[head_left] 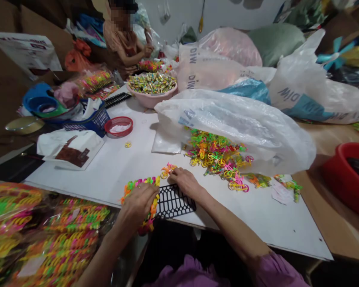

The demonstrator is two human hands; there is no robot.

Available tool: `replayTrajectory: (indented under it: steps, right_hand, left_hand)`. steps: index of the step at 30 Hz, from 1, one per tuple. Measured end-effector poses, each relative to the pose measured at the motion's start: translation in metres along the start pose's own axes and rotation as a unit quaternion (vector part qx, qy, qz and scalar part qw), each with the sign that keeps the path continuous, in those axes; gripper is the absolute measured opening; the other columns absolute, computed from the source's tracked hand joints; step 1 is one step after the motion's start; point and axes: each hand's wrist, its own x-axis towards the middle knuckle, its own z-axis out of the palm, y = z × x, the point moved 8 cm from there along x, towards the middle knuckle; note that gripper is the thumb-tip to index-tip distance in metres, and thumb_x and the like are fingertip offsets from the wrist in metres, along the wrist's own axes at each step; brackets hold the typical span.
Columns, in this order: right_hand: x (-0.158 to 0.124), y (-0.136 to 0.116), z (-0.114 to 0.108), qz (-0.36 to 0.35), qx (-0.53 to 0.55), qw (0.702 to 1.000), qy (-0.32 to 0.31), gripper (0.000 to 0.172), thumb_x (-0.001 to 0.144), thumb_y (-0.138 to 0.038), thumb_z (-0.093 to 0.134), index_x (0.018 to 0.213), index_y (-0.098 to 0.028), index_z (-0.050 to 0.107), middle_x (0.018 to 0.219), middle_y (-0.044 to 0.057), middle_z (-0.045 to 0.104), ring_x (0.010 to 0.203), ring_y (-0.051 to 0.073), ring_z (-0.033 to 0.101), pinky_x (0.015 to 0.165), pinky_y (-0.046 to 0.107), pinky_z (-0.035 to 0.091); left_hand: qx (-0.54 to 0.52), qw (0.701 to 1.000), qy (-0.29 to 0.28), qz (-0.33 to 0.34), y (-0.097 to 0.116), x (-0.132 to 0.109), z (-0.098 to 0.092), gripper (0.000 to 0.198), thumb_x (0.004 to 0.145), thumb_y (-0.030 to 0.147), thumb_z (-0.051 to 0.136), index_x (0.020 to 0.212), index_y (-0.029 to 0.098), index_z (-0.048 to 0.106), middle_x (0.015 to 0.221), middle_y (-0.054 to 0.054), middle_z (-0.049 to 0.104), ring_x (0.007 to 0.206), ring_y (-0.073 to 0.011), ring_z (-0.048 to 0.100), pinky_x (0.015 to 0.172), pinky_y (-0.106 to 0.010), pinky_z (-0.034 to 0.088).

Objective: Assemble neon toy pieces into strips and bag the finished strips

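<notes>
A black plastic grid tray [175, 203] lies at the near edge of the white table [122, 159], its left part filled with small neon toy bicycles [137, 184]. My left hand [140, 205] rests curled on those filled rows. My right hand [185, 181] lies beside the tray's far edge, its fingers pinched on an orange and yellow toy bicycle [166, 170]. A loose heap of toy bicycles [218, 153] spills out of a clear plastic bag [242, 127] just right of my hands.
Packs of finished neon toys [42, 231] lie at my left. Farther off stand a red basket [119, 126], a pink bowl of small toys [152, 88], a blue basket [92, 117] and a red tub [351, 175]. Another person [125, 40] sits at the far end among big white bags [311, 87].
</notes>
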Motion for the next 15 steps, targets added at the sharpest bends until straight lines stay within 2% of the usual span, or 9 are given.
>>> replayTrajectory:
  steps: [2,4,6,9,12,15]
  right_hand:
    - [-0.006,0.003,-0.005,0.032,0.039,0.999,0.014,0.022,0.090,-0.018,0.042,0.104,-0.022,0.059,0.104,0.006,0.058,0.096,0.017,0.050,0.080,0.026,0.039]
    - [-0.007,0.011,-0.011,0.094,0.045,0.994,0.029,0.021,0.089,-0.023,0.043,0.104,-0.020,0.058,0.102,0.007,0.059,0.096,0.018,0.051,0.079,0.027,0.039]
    - [-0.002,0.017,-0.011,0.156,0.023,0.987,0.026,0.020,0.086,-0.027,0.048,0.098,-0.016,0.060,0.098,0.010,0.061,0.094,0.021,0.052,0.076,0.029,0.041]
    - [0.011,0.021,-0.008,0.216,0.022,0.976,0.021,0.018,0.083,-0.026,0.050,0.089,-0.014,0.061,0.093,0.013,0.062,0.089,0.023,0.055,0.069,0.030,0.041]
    - [0.009,0.026,-0.010,0.253,0.148,0.954,0.063,0.016,0.078,-0.030,0.055,0.083,-0.016,0.060,0.084,0.008,0.063,0.078,0.019,0.056,0.066,0.028,0.041]
    - [-0.008,0.022,-0.012,0.233,0.371,0.891,0.121,0.021,0.070,-0.036,0.062,0.079,-0.017,0.057,0.070,-0.001,0.059,0.065,0.013,0.053,0.059,0.024,0.040]
  left_hand:
    - [-0.006,1.000,-0.006,-0.006,-0.001,-0.003,0.000,0.022,0.090,0.020,0.039,0.092,0.018,0.060,0.087,-0.005,0.067,0.085,-0.0167,0.060,0.081,-0.032,0.046]
    - [-0.015,1.000,-0.010,-0.017,-0.003,-0.003,0.002,0.022,0.091,0.021,0.039,0.093,0.017,0.060,0.089,-0.005,0.066,0.087,-0.0171,0.059,0.083,-0.032,0.046]
    - [-0.018,0.999,-0.013,-0.029,-0.006,-0.003,0.003,0.022,0.091,0.022,0.039,0.094,0.017,0.060,0.090,-0.006,0.066,0.088,-0.0174,0.059,0.083,-0.033,0.045]
    - [-0.017,0.999,-0.012,-0.039,-0.009,-0.002,0.004,0.022,0.091,0.022,0.039,0.095,0.018,0.060,0.091,-0.006,0.066,0.089,-0.0174,0.058,0.084,-0.032,0.044]
    - [-0.007,0.999,0.002,-0.050,-0.014,0.000,0.001,0.022,0.091,0.023,0.039,0.096,0.017,0.060,0.091,-0.006,0.066,0.088,-0.0175,0.058,0.084,-0.032,0.044]
    - [0.002,0.998,0.000,-0.068,-0.023,0.006,-0.001,0.023,0.090,0.024,0.039,0.095,0.018,0.060,0.090,-0.006,0.065,0.087,-0.0180,0.058,0.083,-0.032,0.045]
